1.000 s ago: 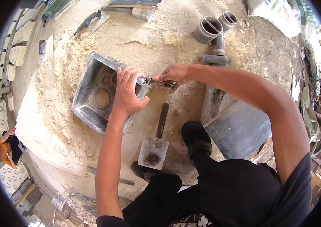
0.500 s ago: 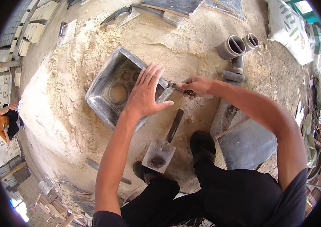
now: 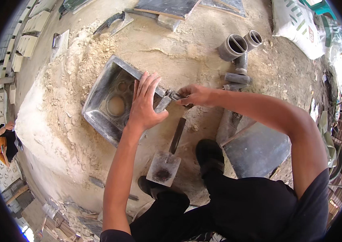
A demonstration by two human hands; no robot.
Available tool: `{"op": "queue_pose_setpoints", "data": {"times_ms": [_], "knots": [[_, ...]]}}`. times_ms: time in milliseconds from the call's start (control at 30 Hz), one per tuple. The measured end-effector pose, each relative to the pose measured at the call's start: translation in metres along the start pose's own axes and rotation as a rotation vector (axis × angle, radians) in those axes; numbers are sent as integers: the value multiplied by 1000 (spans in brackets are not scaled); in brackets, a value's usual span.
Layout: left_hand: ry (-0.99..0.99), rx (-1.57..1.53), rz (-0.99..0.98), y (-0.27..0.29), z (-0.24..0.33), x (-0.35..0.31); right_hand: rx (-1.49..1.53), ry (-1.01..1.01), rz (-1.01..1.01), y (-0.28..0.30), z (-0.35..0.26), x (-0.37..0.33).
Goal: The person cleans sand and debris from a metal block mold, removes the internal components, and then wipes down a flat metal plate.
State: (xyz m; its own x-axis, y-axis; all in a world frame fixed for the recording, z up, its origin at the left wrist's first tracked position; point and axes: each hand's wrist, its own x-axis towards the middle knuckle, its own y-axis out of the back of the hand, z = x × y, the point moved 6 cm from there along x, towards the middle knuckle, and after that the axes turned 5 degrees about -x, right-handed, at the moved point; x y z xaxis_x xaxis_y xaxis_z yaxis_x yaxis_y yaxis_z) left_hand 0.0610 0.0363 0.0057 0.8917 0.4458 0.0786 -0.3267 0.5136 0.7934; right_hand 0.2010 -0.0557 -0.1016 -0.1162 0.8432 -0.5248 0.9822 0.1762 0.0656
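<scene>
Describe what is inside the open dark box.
A large tan circle and smaller rings show inside the box. Whatever lies beneath the left hand is covered and cannot be seen.

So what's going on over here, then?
A person is working on an open, dark, dusty box. The left hand rests over its rim, while the right hand holds a small metal fitting at one corner. A square-bladed tool lies unused on the sandy ground. Another person in orange is off to the left.
</scene>
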Motion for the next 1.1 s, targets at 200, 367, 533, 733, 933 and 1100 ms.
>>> {"op": "queue_pose_setpoints", "data": {"times_ms": [200,367,533,733,933,1100], "knots": [[-1,-2,3,0,0,-1,-391,67,89,1,-23,-7],[4,8,0,-1,0,-1,-711,270,314,14,-41,-20],[13,14,-2,0,-2,-4,-743,58,310,10,-46,-22],[2,50,-9,-1,1,-1,-498,209,159,61,-40,7],[-43,157,3,0,3,2,-645,590,186,61,-52,21],[-54,108,57,-5,0,-1,-618,511,14,31,-65,26]]}}
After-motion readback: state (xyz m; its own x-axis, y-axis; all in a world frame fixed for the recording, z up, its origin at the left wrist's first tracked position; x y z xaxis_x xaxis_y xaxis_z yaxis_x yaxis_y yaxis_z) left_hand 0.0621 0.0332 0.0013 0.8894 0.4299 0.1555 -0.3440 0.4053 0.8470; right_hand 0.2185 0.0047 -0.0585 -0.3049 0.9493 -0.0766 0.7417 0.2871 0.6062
